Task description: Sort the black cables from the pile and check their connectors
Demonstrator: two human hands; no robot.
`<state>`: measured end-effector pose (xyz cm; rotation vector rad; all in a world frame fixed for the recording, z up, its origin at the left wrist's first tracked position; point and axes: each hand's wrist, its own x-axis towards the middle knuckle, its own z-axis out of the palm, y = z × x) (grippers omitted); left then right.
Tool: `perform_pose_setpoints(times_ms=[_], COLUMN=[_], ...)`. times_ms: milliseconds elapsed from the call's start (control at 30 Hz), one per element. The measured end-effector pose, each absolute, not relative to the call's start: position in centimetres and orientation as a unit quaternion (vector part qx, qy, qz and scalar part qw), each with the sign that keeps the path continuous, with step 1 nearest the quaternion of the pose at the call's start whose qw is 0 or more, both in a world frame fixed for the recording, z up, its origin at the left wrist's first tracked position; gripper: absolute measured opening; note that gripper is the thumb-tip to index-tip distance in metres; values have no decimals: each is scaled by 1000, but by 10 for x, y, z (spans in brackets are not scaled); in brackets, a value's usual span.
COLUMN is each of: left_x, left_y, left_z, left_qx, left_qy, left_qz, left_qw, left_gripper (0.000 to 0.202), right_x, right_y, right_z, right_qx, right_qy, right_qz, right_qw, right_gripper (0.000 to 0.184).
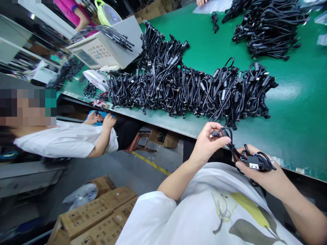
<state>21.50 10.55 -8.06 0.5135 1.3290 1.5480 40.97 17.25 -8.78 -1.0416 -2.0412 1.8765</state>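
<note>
My left hand [207, 145] is closed on one end of a coiled black cable [231, 147], just in front of the table edge. The loop passes between its thumb and fingers, and a small plug pokes out beside them. The other part of this cable lies in my right hand [260, 178], whose fingers curl around it, partly hidden. A black box-shaped connector [253, 162] with two white-marked ports rests over that palm. Just beyond my hands, a long heap of bundled black cables [189, 92] spreads across the green table [293, 119].
More cable bundles [270, 30] are piled at the far right. A beige instrument [95, 51] with cables on top and a small white fan [95, 80] stand at left. A co-worker in a white shirt [66, 139] sits beyond cardboard boxes [102, 211]. Another person's hand [201, 2] shows at the top.
</note>
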Motion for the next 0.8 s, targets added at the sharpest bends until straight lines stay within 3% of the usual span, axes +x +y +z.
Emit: perform_pose_setpoints(times_ms=[300, 600, 800], left_x=[216, 212, 215], left_y=[106, 107, 108], left_z=[-77, -80, -82], left_qx=[195, 188, 203], left_qy=[565, 479, 513], left_qz=[625, 660, 651], left_qw=[501, 547, 522], left_gripper=[56, 52, 58], right_x=[408, 409, 408], right_y=[173, 173, 170], right_z=[-85, -87, -84], right_qx=[-339, -355, -344], right_qy=[-700, -679, -685], right_qz=[619, 635, 633], right_qw=[109, 93, 105], right_gripper=[16, 21, 14])
